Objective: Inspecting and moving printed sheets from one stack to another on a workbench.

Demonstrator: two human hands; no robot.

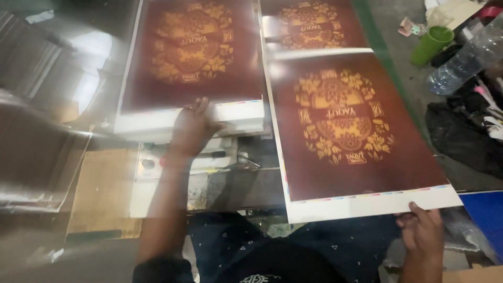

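Left hand [193,127]: flat, fingers open, pressing the paper stack [191,112] in the upper middle
Right hand [421,230]: pinching the near edge of the big brown sheet [356,136], lower right

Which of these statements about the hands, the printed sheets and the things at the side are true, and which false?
1. The left hand rests on the stack of printed sheets. True.
2. The right hand holds a green cup. False: it grips the white edge of a single printed sheet; the green cup stands apart.
3. The sheets are dark red with a gold ornament. True.
4. The clear plastic bottle stands upright. False: it lies tilted.
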